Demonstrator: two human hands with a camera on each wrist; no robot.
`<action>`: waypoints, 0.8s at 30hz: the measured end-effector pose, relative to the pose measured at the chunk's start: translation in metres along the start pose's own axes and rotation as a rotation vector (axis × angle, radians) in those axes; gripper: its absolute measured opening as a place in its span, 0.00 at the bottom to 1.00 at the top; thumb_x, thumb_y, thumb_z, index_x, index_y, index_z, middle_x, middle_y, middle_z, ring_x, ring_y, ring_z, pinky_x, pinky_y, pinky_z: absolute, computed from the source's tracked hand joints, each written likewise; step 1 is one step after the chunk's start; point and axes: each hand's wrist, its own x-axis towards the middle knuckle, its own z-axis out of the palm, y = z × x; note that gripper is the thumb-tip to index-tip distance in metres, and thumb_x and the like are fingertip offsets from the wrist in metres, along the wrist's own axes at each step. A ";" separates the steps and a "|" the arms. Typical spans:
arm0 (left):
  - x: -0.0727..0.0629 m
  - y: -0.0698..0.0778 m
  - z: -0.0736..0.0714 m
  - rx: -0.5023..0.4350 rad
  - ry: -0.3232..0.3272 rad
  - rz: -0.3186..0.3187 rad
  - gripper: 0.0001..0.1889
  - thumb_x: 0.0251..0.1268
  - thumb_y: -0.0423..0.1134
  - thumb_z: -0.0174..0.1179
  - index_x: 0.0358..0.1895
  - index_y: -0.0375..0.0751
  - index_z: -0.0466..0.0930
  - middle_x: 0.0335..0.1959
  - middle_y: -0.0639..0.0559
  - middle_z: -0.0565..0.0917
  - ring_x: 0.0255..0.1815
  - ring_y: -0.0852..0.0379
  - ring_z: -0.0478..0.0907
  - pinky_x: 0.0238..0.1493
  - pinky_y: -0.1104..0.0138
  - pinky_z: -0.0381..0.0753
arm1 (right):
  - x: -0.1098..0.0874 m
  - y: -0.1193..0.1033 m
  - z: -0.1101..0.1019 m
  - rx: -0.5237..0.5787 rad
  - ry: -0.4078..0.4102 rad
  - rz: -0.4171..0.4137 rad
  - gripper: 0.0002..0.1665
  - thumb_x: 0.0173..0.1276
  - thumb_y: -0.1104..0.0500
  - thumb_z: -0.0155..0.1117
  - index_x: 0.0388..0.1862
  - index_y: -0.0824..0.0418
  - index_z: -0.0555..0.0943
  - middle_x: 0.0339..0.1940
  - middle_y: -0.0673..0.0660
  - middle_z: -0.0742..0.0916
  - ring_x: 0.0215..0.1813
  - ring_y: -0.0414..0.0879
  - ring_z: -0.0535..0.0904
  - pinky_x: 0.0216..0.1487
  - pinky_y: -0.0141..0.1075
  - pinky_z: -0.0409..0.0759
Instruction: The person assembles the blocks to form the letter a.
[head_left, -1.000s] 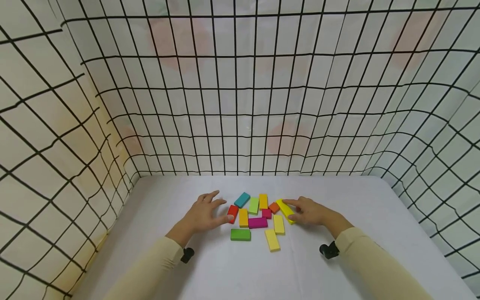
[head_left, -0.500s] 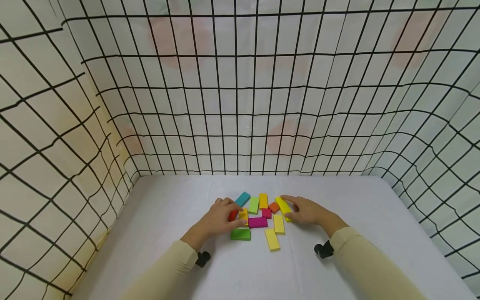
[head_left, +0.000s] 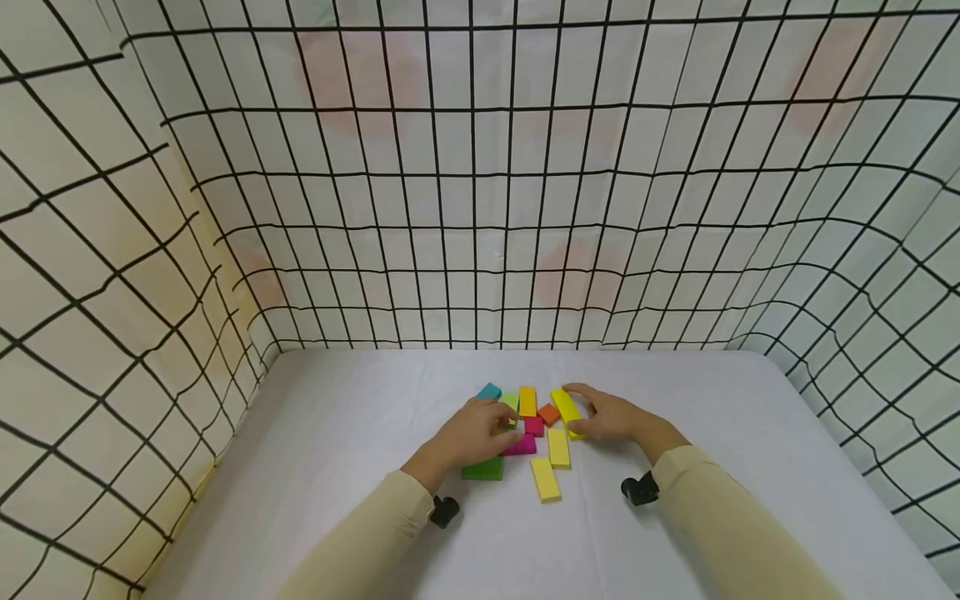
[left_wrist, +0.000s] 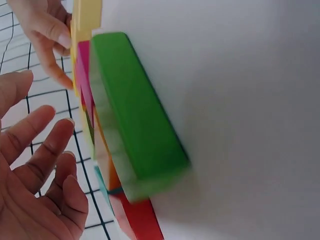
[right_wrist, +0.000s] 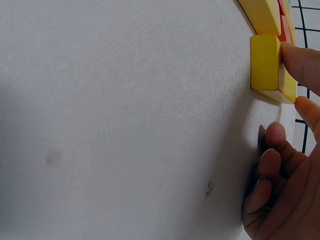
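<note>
My right hand pinches a bright yellow block between thumb and index finger, at the right side of a cluster of coloured blocks. The right wrist view shows the thumb against the side of this yellow block, with the other fingers curled below. My left hand hovers over the cluster's left part, its fingers bent loosely around nothing. Beneath it lie a green block and a magenta block, both partly covered. A red block shows in the left wrist view, hidden by the hand in the head view.
Two pale yellow blocks lie nearest me. Behind the hands are teal, amber, orange and crimson blocks. Black netting over white cloth walls in the white table at back and sides.
My left hand has moved right from beside the red block to over the cluster, covering the red block. My right hand has shifted slightly back with the yellow block, which has turned a little.
</note>
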 end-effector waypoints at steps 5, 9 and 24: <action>0.010 0.011 0.006 -0.025 -0.011 -0.025 0.21 0.70 0.57 0.61 0.58 0.50 0.84 0.48 0.57 0.86 0.49 0.60 0.77 0.54 0.64 0.82 | 0.001 0.000 -0.001 0.053 0.000 0.048 0.50 0.62 0.37 0.71 0.79 0.42 0.59 0.35 0.56 0.77 0.36 0.49 0.73 0.38 0.40 0.70; 0.018 0.019 0.011 -0.009 -0.002 -0.028 0.19 0.70 0.55 0.62 0.56 0.50 0.85 0.46 0.57 0.85 0.46 0.61 0.77 0.50 0.67 0.81 | 0.001 -0.001 -0.002 0.073 0.008 0.054 0.50 0.60 0.37 0.73 0.76 0.46 0.60 0.35 0.56 0.78 0.36 0.49 0.73 0.37 0.39 0.71; 0.058 0.032 0.030 0.120 0.025 -0.075 0.18 0.75 0.48 0.58 0.63 0.52 0.81 0.53 0.53 0.85 0.48 0.57 0.79 0.59 0.63 0.82 | 0.007 -0.002 -0.006 0.139 0.008 0.103 0.49 0.56 0.36 0.78 0.71 0.43 0.65 0.36 0.57 0.77 0.38 0.51 0.73 0.39 0.41 0.69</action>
